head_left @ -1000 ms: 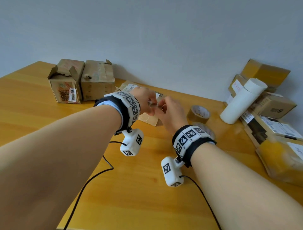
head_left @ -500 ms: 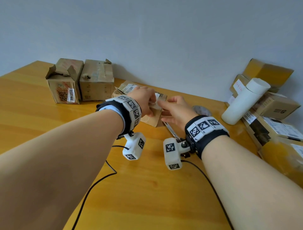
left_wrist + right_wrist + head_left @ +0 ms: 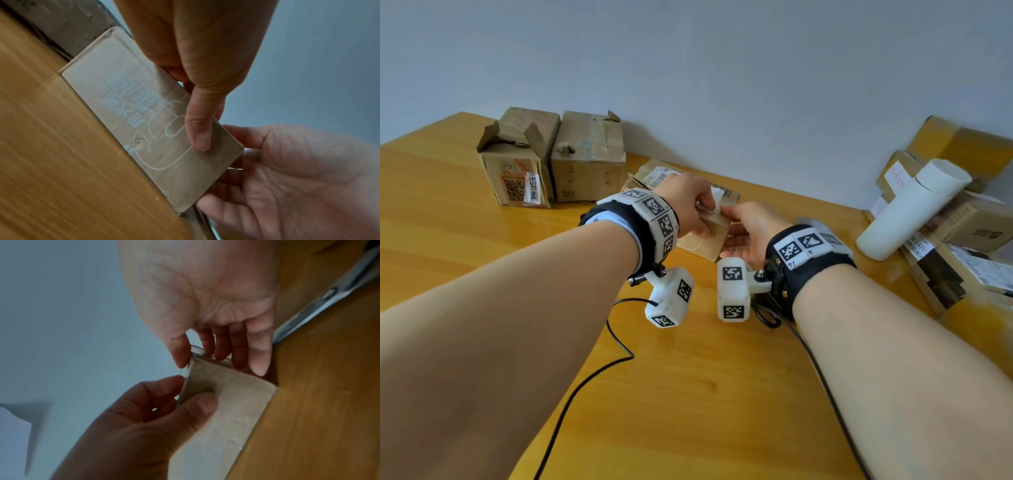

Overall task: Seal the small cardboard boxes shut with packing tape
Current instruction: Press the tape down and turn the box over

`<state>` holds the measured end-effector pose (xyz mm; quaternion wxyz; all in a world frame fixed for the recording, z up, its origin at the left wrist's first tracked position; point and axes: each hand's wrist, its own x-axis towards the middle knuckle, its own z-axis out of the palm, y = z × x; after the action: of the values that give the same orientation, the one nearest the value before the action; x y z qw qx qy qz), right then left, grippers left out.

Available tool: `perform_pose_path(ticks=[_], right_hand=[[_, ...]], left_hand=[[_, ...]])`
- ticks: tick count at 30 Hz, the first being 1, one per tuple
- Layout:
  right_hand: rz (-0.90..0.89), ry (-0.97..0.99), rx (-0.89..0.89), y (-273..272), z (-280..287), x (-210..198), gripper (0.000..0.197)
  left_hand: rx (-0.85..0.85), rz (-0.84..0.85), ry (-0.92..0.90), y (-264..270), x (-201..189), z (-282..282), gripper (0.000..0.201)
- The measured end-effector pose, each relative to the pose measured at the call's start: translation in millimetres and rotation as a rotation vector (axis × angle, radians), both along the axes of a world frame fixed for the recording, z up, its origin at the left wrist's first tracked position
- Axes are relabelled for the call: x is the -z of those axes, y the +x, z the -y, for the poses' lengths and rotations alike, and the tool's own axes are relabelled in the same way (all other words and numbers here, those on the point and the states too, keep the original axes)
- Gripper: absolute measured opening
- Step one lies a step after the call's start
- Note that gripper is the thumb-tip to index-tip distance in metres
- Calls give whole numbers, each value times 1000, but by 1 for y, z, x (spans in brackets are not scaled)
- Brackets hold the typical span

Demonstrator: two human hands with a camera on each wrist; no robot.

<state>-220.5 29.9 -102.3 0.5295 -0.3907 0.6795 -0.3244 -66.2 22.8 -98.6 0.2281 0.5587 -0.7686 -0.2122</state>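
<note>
Both hands pinch the small box (image 3: 710, 236) on the desk (image 3: 688, 394): left hand (image 3: 686, 205) atop, right hand (image 3: 751, 233) at its end; scissors (image 3: 320, 300) show only from the right wrist.

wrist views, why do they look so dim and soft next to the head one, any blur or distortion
Left wrist view: hands backlit by the pale wall, box dim, table streaked with motion blur. Right wrist view: near left hand dark and soft, scissors smeared. Head view: bright and even, but wide-angle stretches the forearms and blurs the box pile at right.
</note>
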Motion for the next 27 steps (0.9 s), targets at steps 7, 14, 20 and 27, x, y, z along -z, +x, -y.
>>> perform_pose_path(ticks=[7,14,20,27], right_hand=[[-75,14,-81,2,-17,7,55],[-185,-10,-18,2,-15,0,55],[-339,-141,-53,8,-17,-13,40],[-685,-358,-31,12,-16,-27,41]], left_hand=[[-22,25,-16,-2,-2,-2,39],[-30,72,-49,-6,-3,-9,36],[29,9,39,7,-22,-24,42],[-391,-186,-23,55,-31,-23,57]])
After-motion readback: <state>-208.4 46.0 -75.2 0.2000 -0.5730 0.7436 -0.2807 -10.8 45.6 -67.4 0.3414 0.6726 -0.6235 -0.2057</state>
